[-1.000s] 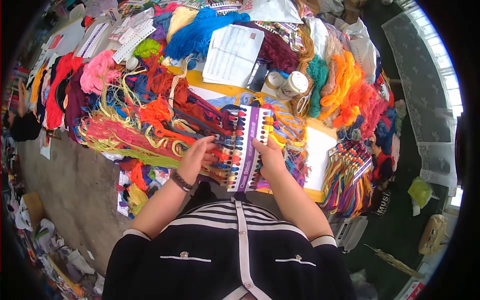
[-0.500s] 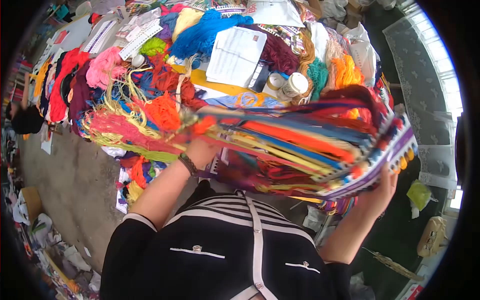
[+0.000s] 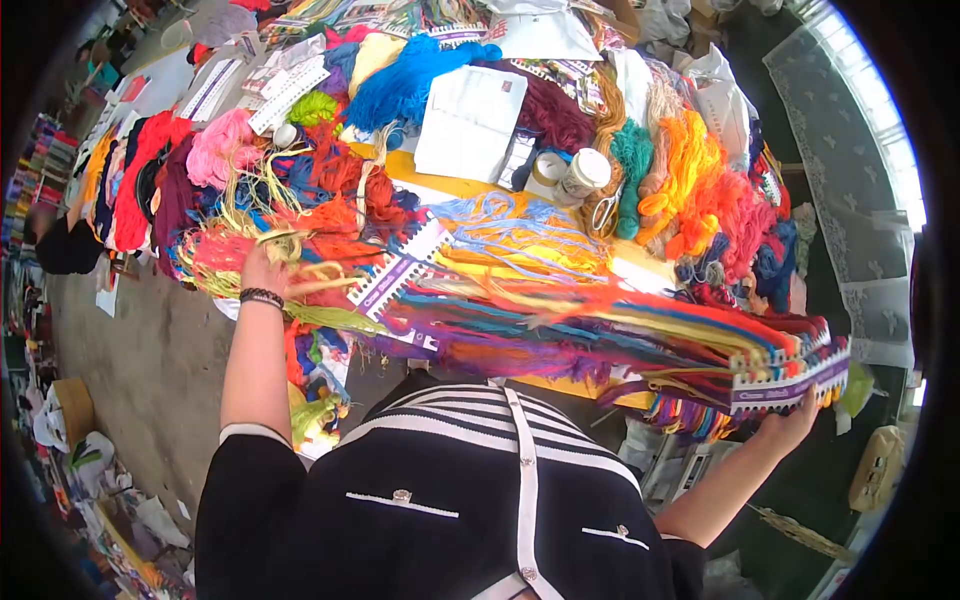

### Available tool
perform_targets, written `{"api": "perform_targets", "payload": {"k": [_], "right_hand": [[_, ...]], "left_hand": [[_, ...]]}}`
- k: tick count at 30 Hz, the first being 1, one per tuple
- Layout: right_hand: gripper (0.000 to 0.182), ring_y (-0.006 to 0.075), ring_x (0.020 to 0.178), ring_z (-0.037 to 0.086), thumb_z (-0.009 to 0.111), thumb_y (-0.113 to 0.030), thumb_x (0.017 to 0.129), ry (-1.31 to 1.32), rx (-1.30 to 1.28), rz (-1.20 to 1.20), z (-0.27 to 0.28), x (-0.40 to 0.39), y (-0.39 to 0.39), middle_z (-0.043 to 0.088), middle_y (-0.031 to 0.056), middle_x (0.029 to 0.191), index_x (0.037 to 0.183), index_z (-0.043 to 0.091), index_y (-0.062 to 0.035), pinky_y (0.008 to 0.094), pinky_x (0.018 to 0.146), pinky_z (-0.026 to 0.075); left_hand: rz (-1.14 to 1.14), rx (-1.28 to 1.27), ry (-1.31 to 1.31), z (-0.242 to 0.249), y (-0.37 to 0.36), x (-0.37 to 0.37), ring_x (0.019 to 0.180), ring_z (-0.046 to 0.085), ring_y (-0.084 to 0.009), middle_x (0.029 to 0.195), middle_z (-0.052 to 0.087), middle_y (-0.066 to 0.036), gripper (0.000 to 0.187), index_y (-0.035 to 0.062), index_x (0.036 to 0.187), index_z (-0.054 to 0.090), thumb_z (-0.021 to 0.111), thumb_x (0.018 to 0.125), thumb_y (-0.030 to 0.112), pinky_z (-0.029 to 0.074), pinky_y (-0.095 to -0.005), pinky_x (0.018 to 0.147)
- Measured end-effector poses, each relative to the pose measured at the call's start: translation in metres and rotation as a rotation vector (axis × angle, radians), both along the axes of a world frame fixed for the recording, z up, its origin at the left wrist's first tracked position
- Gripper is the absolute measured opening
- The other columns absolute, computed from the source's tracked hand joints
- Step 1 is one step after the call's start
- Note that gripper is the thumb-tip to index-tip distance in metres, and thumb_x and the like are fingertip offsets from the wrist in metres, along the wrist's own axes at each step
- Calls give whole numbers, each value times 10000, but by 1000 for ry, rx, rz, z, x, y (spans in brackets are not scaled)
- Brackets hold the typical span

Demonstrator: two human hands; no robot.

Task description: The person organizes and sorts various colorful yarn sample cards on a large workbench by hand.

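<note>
My right hand [image 3: 795,420] grips the lower edge of a white and purple thread card [image 3: 790,385] with notched edges, at the right. Long multicoloured threads [image 3: 590,325] run from it leftward across the table's front edge. A second notched card [image 3: 400,265] lies slanted near their left end. My left hand [image 3: 264,268], with a dark bracelet on the wrist, is at the left among pink and yellow thread. Its fingers are closed on a pale yellow thread bundle [image 3: 285,243], and loose ends stick out to the right.
Coloured skeins cover the table, among them a blue skein [image 3: 415,75] and an orange skein [image 3: 690,170]. White papers [image 3: 470,120], a white-lidded jar [image 3: 587,175] and scissors [image 3: 603,215] lie mid-table. Another person [image 3: 68,240] is at the far left.
My left hand has moved left, away from the cards, onto the pale yellow thread. My right hand has moved slightly right and down with its card, and the threads now stretch out longer.
</note>
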State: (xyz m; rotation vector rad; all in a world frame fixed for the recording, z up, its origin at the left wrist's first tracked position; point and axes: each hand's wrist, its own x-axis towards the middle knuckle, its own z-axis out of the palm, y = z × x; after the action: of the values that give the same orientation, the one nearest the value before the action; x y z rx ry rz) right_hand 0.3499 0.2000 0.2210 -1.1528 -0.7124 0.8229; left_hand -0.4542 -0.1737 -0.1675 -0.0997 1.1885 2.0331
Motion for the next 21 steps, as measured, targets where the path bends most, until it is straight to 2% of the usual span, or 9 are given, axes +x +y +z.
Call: {"api": "perform_targets", "payload": {"k": [1, 2, 3, 8, 13, 15, 17, 18, 21], "right_hand": [[244, 231, 970, 599, 615, -159, 841, -61, 18, 126, -4, -8, -6, 609, 114, 1059, 1033, 559, -17, 380, 841, 495], [233, 208, 943, 598, 611, -151, 847, -98, 5, 193, -23, 0, 1, 608, 98, 1037, 1033, 559, -21, 364, 826, 486], [223, 186, 931, 594, 608, -116, 850, -123, -57, 225, -21, -35, -9, 613, 91, 1006, 1043, 546, -26, 348, 809, 482], [264, 140, 826, 628, 600, -34, 852, 33, -189, 587, -57, -146, -33, 645, 57, 951, 1107, 533, -49, 275, 739, 504], [298, 124, 840, 633, 557, 2, 865, 161, -207, 879, -53, -226, -67, 649, 62, 997, 1158, 528, -40, 264, 743, 518], [306, 109, 884, 616, 552, -3, 872, 225, -198, 965, -46, -244, -77, 641, 51, 1027, 1174, 530, -50, 264, 778, 500], [307, 91, 910, 591, 551, -21, 881, 181, -185, 1010, -39, -255, -84, 624, 33, 1059, 1185, 511, -43, 256, 819, 467], [295, 88, 918, 587, 544, -33, 892, 160, -169, 1051, -40, -256, -85, 619, 34, 1072, 1184, 504, -37, 253, 818, 467], [272, 77, 915, 579, 545, -56, 905, 145, -184, 1050, -40, -261, -89, 615, 31, 1061, 1172, 499, -35, 242, 804, 468]], "left_hand": [[-308, -405, 426, -19, -18, -21, 1214, 422, -283, 1310, 455, -121, 416, 115, 1332, 389, 357, 950, 275, 327, -476, 1000], [-313, -403, 428, 38, 7, 34, 1214, 422, -283, 1310, 455, -121, 416, 115, 1332, 389, 357, 950, 275, 327, -476, 1000], [14, -538, -103, 119, 56, 96, 1194, 436, -260, 1310, 469, -84, 388, 132, 1302, 437, 364, 948, 273, 324, -489, 966], [-201, -305, 305, 250, 172, 228, 1210, 455, -195, 1294, 498, -47, 416, 113, 1299, 471, 509, 918, 273, 306, -339, 1005], [-496, 97, 535, 320, 228, 307, 1312, 346, -234, 1404, 397, -89, 551, 83, 1385, 345, 365, 969, 443, 215, -422, 1086], [-617, 196, 556, 335, 245, 339, 1378, 219, -244, 1498, 231, -94, 622, 88, 1447, 217, 290, 973, 483, 120, -437, 1112], [-572, 339, 381, 341, 266, 364, 1396, 162, -251, 1518, 171, -102, 686, 48, 1462, 129, 251, 971, 512, 113, -390, 1126], [-720, 303, 106, 397, 256, 372, 1371, 237, -242, 1503, 204, -119, 680, 23, 1453, 142, 244, 977, 499, 179, -370, 1117], [-634, 469, 57, 368, 260, 378, 1202, 473, -197, 1354, 441, -111, 623, 48, 1432, 246, 226, 986, 482, 371, -373, 1020]]}}
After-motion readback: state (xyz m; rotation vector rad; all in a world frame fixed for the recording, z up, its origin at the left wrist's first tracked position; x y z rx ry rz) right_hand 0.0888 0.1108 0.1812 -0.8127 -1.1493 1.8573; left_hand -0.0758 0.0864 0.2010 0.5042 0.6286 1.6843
